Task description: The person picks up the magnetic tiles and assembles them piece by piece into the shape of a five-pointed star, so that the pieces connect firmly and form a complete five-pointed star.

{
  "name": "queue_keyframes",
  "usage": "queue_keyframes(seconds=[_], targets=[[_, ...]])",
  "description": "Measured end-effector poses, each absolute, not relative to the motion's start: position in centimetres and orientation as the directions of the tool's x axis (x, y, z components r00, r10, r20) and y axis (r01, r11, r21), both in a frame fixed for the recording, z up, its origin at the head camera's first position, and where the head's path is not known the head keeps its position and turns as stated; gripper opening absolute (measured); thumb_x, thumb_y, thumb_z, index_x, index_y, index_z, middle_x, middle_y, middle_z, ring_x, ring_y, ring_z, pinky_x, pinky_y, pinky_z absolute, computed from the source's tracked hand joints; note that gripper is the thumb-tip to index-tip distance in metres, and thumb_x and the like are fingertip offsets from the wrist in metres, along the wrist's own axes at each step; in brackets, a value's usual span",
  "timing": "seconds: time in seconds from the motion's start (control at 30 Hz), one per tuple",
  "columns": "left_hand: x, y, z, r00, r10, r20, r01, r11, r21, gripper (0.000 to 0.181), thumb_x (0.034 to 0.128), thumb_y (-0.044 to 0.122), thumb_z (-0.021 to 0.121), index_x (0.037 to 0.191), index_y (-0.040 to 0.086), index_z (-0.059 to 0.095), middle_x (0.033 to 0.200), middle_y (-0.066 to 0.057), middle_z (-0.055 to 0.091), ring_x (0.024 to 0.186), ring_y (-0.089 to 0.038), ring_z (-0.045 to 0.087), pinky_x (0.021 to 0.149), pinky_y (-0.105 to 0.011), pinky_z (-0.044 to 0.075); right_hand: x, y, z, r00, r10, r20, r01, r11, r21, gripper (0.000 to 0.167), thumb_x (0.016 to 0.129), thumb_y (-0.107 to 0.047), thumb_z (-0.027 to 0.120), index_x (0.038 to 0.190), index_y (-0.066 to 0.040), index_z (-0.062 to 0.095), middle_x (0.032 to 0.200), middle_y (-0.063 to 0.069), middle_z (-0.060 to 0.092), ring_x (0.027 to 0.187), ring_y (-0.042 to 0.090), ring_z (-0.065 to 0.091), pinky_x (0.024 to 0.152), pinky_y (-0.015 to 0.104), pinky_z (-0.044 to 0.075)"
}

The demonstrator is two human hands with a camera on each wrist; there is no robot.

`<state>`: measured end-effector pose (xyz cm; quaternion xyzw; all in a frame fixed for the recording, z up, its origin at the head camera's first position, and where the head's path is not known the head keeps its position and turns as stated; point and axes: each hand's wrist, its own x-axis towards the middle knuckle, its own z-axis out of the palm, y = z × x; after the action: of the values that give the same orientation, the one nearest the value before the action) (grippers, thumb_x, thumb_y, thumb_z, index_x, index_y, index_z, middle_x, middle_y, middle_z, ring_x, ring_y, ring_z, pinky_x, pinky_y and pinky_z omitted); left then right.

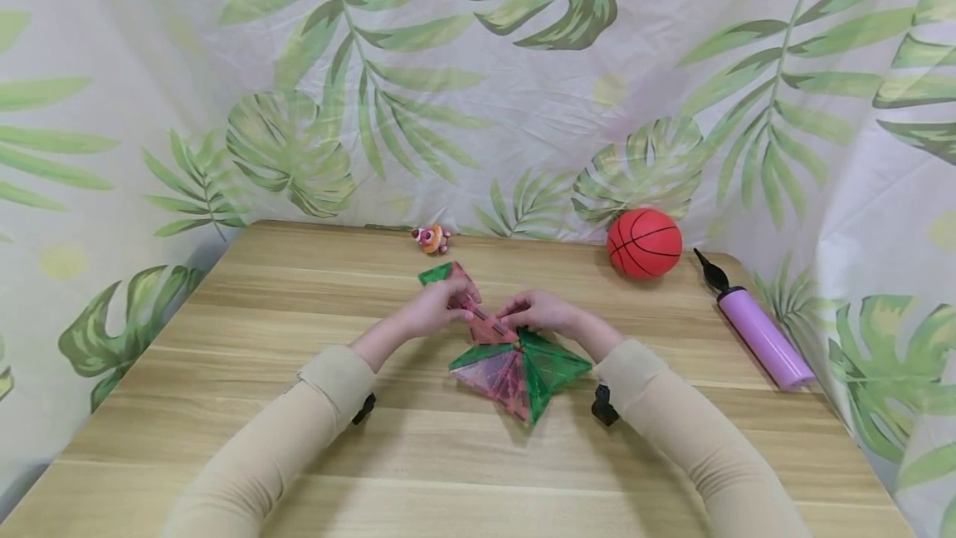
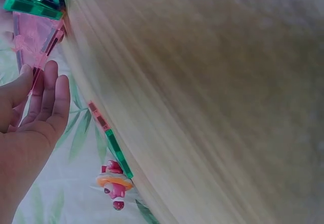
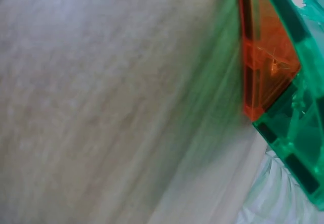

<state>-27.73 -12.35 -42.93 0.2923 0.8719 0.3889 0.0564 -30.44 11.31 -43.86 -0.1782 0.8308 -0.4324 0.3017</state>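
Note:
Translucent green and pink magnetic tiles form a raised, pointed shape at the middle of the table. A pink magnetic tile adjoins its far side. My left hand pinches this tile's left edge between thumb and fingers; the left wrist view shows the left hand at the pink tile. At the tile's right end, the fingertips of my right hand pinch its edge. The right wrist view shows green tiles and an orange-looking tile, but no hand.
Beyond my left hand, a green tile lies flat with a pink one. A small pink figurine stands at the table's back edge. Towards the right are a red toy basketball and a purple hand pump. A leaf-print cloth hangs behind.

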Motion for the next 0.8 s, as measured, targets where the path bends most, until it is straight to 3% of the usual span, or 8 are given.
queue_keyframes(seconds=[0.27, 0.5, 0.8], targets=[[-28.13, -12.22, -43.06, -0.816, 0.566, 0.116, 0.471, 0.535, 0.701, 0.02, 0.0842, 0.006, 0.068, 0.103, 0.003, 0.063, 0.092, -0.008, 0.066, 0.086, -0.019, 0.063, 0.076, -0.029, 0.052, -30.01, 11.66, -43.55, -0.759, -0.562, -0.328, -0.052, 0.555, -0.83, 0.026, 0.091, -0.017, 0.062, 0.113, -0.005, 0.066, 0.089, -0.004, 0.062, 0.067, 0.01, 0.043, 0.059, 0.022, 0.037], [-28.04, -12.13, -42.66, -0.854, 0.52, 0.036, 0.381, 0.575, 0.724, 0.017, 0.0925, 0.016, 0.061, 0.105, 0.006, 0.064, 0.096, -0.005, 0.066, 0.091, -0.016, 0.062, 0.079, -0.031, 0.05, -29.82, 11.85, -43.44, -0.762, -0.563, -0.321, -0.045, 0.54, -0.841, 0.027, 0.091, -0.014, 0.062, 0.115, -0.003, 0.064, 0.095, -0.001, 0.067, 0.062, 0.009, 0.042, 0.056, 0.022, 0.037], [-28.29, -11.65, -42.5, -0.856, 0.516, 0.033, 0.384, 0.591, 0.709, 0.017, 0.0933, 0.016, 0.06, 0.105, 0.005, 0.065, 0.095, -0.005, 0.068, 0.089, -0.015, 0.062, 0.079, -0.031, 0.05, -29.47, 12.09, -43.02, -0.754, -0.574, -0.32, -0.073, 0.556, -0.828, 0.03, 0.09, -0.014, 0.063, 0.118, -0.004, 0.062, 0.112, 0.007, 0.065, 0.077, 0.01, 0.051, 0.065, 0.024, 0.044]])
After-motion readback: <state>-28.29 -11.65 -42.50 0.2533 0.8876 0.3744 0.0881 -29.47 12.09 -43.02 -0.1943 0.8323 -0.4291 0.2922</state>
